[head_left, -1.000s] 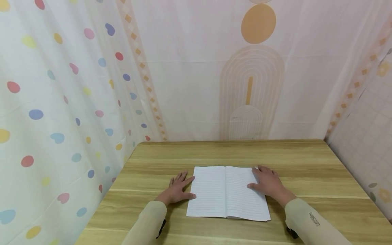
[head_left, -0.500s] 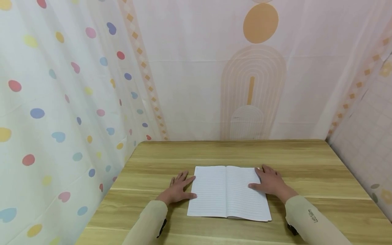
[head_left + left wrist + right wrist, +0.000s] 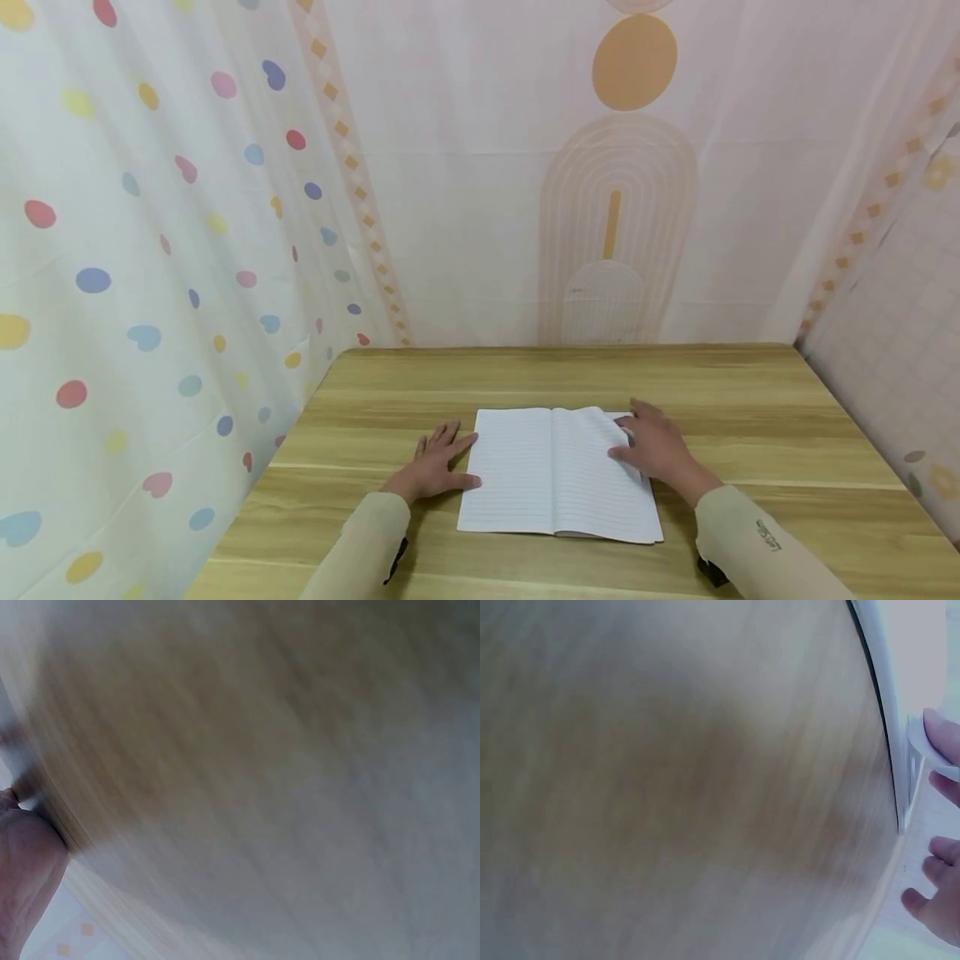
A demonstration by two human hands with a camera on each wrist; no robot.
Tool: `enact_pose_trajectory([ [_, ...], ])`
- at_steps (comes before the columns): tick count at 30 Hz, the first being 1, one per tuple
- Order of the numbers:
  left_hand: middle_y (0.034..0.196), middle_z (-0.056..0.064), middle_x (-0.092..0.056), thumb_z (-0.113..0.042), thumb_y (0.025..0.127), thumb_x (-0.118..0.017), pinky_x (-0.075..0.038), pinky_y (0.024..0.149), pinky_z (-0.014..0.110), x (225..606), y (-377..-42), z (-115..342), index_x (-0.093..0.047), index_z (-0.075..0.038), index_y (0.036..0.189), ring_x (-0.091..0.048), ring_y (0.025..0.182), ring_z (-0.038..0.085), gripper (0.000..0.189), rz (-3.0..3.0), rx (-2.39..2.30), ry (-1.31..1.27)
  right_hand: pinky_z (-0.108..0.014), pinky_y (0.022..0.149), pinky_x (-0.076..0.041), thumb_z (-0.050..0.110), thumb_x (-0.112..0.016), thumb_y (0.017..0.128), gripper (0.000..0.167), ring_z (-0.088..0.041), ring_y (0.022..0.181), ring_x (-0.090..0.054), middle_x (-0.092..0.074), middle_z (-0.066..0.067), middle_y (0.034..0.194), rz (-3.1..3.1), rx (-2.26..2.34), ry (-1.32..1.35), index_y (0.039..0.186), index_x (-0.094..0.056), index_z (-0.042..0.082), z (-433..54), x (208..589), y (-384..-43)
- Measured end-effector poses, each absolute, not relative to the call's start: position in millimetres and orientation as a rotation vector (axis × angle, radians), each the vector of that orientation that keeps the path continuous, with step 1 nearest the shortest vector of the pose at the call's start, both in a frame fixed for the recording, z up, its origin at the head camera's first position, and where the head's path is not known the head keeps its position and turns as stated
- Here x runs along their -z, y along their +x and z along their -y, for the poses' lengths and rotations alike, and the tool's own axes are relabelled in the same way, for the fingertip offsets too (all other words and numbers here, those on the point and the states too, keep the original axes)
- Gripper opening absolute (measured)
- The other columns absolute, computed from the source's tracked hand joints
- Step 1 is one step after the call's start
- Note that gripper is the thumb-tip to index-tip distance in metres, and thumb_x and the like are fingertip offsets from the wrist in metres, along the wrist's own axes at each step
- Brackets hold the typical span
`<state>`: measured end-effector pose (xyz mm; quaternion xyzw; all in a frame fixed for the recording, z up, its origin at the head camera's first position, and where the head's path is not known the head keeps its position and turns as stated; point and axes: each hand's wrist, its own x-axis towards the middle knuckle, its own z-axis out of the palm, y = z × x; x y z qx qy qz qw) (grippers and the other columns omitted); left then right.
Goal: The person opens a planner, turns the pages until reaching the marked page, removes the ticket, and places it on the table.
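An open notebook [image 3: 513,471] with lined white pages lies on the wooden table. At its left edge my left hand [image 3: 433,468] rests with spread fingers, thumb and index fingertips on the page's margin. My right hand [image 3: 660,446] is at the notebook's right side, its thumb and index finger pinching a page [image 3: 592,458]. That page's upper right part is lifted and curled, baring the sheet beneath. In the right wrist view the curled page edge [image 3: 922,746] sits between thumb [image 3: 941,735] and index finger. The left wrist view shows mostly blurred wood and part of the hand [image 3: 30,862].
The wood-grain table [image 3: 570,375] extends around the notebook on all sides. Behind it hangs a pale curtain [image 3: 450,208] with arch patterns; a dotted curtain [image 3: 172,250] hangs at the left. Another patterned cloth [image 3: 907,333] is along the right side.
The right page's upper corner, flat before, is now lifted and bent inward by my right thumb and index finger. My left hand has stayed in place.
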<state>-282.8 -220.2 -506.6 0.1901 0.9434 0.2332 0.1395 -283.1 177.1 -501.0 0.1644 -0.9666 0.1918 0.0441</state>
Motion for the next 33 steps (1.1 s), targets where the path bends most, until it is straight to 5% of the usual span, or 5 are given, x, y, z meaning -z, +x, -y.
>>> enact_pose_trajectory([
  [8, 0.164, 0.020, -0.006, -0.052, 0.089, -0.069, 0.002, 0.115, 0.062, 507, -284, 220, -0.034, -0.015, 0.156, 0.001, 0.150, 0.041, 0.084, -2.730, -0.663, 0.556, -0.064, 0.098, -0.039, 0.029, -0.080, 0.083, 0.041, -0.050, 0.122, -0.049, -0.056, -0.031, 0.131, 2.888, -0.791, 0.292, 0.107, -0.071, -0.002, -178, 494, -283],
  [15, 0.164, 0.020, -0.006, -0.051, 0.090, -0.069, 0.002, 0.115, 0.062, 506, -283, 220, -0.034, -0.015, 0.156, 0.002, 0.150, 0.040, 0.084, -2.729, -0.664, 0.549, -0.038, 0.070, -0.050, 0.020, -0.072, 0.091, 0.027, -0.024, 0.084, -0.060, -0.067, -0.010, 0.094, 2.849, -1.206, 0.128, 0.104, -0.070, -0.003, -179, 486, -280],
  [24, 0.164, 0.020, -0.006, -0.052, 0.090, -0.069, 0.002, 0.115, 0.062, 507, -283, 220, -0.034, -0.015, 0.156, 0.002, 0.150, 0.040, 0.084, -2.723, -0.669, 0.555, -0.031, 0.064, -0.048, 0.009, -0.069, 0.092, 0.052, -0.022, 0.081, -0.056, -0.064, -0.013, 0.097, 2.816, -1.370, 0.012, 0.139, -0.050, -0.005, -173, 488, -283],
  [33, 0.164, 0.019, -0.007, -0.053, 0.089, -0.069, 0.003, 0.116, 0.062, 508, -284, 222, -0.034, -0.015, 0.156, 0.002, 0.150, 0.040, 0.084, -2.723, -0.677, 0.559, -0.030, 0.058, -0.040, 0.008, -0.070, 0.092, 0.067, -0.019, 0.070, -0.047, -0.054, -0.007, 0.085, 2.817, -1.326, 0.035, 0.151, -0.039, 0.002, -173, 488, -285],
])
